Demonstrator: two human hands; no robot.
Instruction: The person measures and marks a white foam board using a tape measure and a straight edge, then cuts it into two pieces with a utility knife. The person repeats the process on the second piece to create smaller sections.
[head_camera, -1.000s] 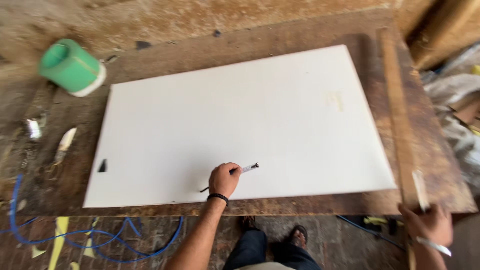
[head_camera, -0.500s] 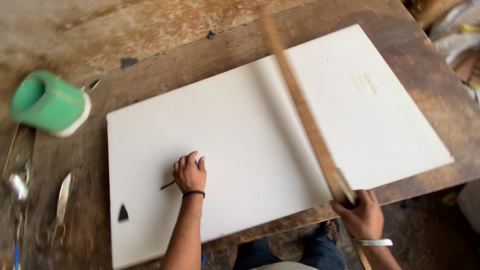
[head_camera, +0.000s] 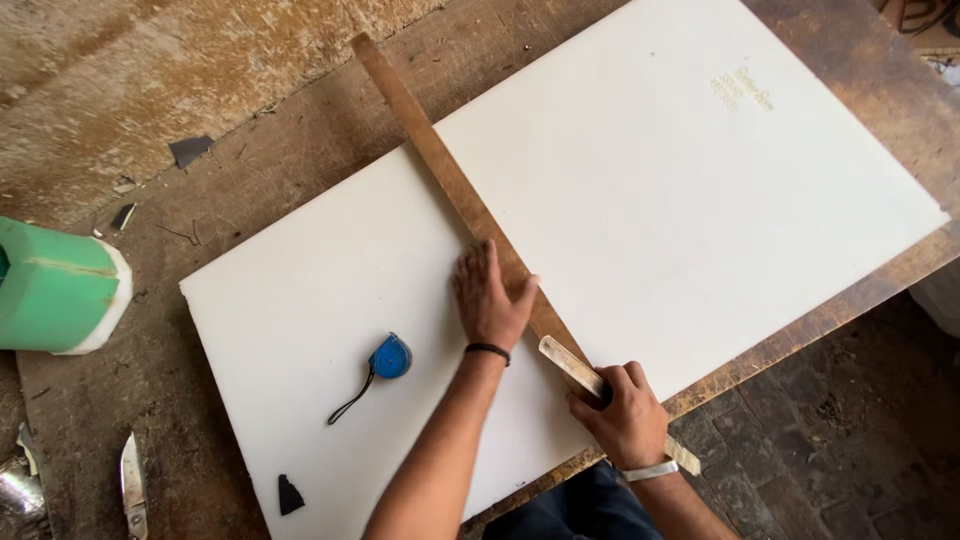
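A large white board (head_camera: 650, 200) lies on a worn wooden table (head_camera: 250, 90). A long brown wooden strip (head_camera: 420, 130) rests diagonally across the board. My left hand (head_camera: 490, 300) lies flat with fingers spread on the board, its thumb side against the strip. My right hand (head_camera: 625, 415) is at the board's near edge, closed around a pale wooden stick (head_camera: 565, 362) that lies along the strip's near end. A blue tape measure (head_camera: 390, 357) with a black strap sits on the board left of my left hand.
A green and white container (head_camera: 60, 290) lies at the table's left edge. A metal blade (head_camera: 131, 485) is at the lower left. A small black chip (head_camera: 290, 495) sits on the board's near corner. Brick floor (head_camera: 840, 440) shows at the lower right.
The wooden strip, carried in my right hand before, now lies across the board. My left hand has let go of the tape measure and spread flat beside the strip.
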